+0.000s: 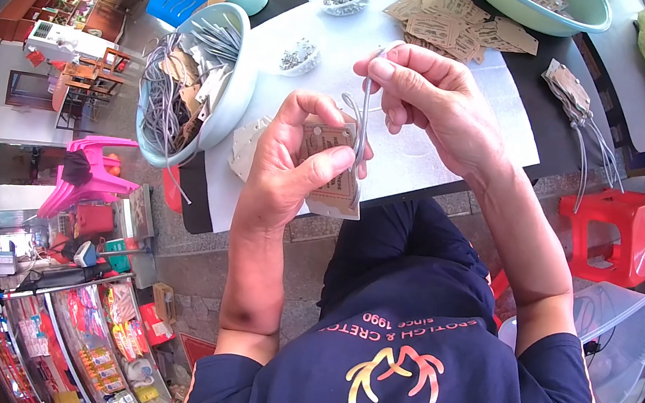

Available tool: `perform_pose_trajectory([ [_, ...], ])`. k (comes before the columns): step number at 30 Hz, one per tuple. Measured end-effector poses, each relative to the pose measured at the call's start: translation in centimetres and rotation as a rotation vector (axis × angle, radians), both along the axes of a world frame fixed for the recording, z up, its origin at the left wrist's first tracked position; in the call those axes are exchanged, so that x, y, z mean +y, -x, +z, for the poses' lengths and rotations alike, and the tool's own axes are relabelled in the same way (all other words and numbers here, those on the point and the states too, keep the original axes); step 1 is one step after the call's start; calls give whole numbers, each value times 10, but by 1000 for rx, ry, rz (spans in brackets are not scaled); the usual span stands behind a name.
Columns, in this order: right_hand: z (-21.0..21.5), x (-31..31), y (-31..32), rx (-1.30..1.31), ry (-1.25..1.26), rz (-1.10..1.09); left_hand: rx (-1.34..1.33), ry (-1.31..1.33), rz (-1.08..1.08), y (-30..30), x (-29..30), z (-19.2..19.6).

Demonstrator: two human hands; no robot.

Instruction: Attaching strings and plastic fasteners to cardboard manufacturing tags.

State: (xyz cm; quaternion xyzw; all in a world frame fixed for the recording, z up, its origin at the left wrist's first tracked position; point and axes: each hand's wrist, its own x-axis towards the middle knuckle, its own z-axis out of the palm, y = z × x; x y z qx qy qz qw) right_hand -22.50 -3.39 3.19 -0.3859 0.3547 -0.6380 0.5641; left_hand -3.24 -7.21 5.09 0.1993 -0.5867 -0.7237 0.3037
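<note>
Left hand [283, 158] has a printed cardboard card [321, 141] clamped, thumb on its face. Right hand [430, 97] is narrow, thumb and index pinching the upper end of a grey cord [364, 116]. Card and cord are both up in front of the torso, over the near edge of the counter [557, 149]; cord runs down the card's right side, small loop beside it near the left fingertips. Can't tell if it passes through a hole; fingers cover part.

Handling: keep the left thumb firm so the card doesn't twist or crease. Pull the cord in line with the card edge, light and steady, and hold the loop open so it doesn't kink or snag. Likely risk: cord slipping out from under the thumb. Keep elbows off the clear dish [300, 58] of small metal parts.
</note>
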Motion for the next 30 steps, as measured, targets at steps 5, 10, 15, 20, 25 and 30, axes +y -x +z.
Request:
perform_pose_trajectory([
  [5, 3, -1, -2, -28, 10, -28, -30, 5, 19, 1, 1, -1],
  [10, 4, -1, -3, -40, 30, -41, -28, 26, 27, 1, 1, -2],
  [15, 0, -1, -2, -8, 34, -67, -27, 32, 33, 1, 1, -2],
  [20, 3, 0, -1, -34, 33, -73, -37, 31, 60, 2, 2, -3],
  [25, 1, -3, 10, -112, 31, -75, -38, 36, 45, 4, 2, -3],
  [30, 6, -6, 9, -193, 41, -73, -26, 45, 53, 5, 5, -2],
])
